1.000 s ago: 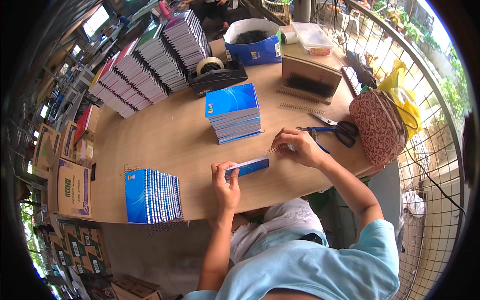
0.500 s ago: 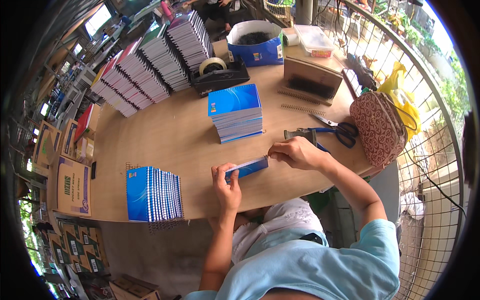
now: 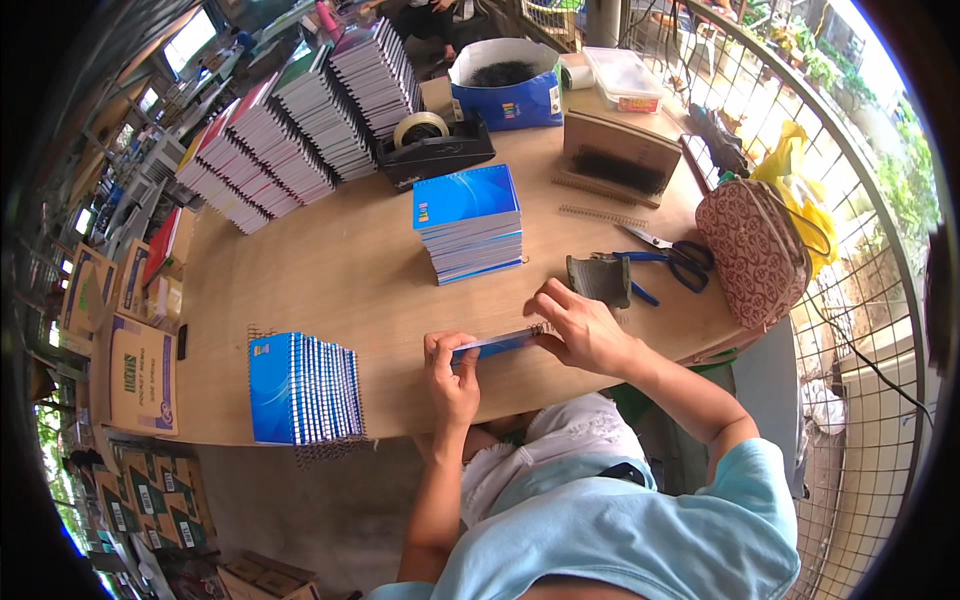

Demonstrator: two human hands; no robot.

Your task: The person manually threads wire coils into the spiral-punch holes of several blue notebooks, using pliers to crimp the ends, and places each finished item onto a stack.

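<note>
the step in hand looks like fitting a wire spiral into a blue notebook (image 3: 492, 345), which lies on the tabletop (image 3: 330, 280) close to its near edge, just in front of the person. the left hand (image 3: 452, 375) has its grip clenched on the notebook's left end, pinning it down; the right hand (image 3: 583, 328) pinches the right end where the coil shows. the next move likely calls for steady turning with the book held flat. a finished row of blue notebooks (image 3: 302, 388) stands to the left at the edge, an unbound stack (image 3: 470, 222) lies behind, scissors (image 3: 665, 255) to the right; open wood between them gives room.
</note>
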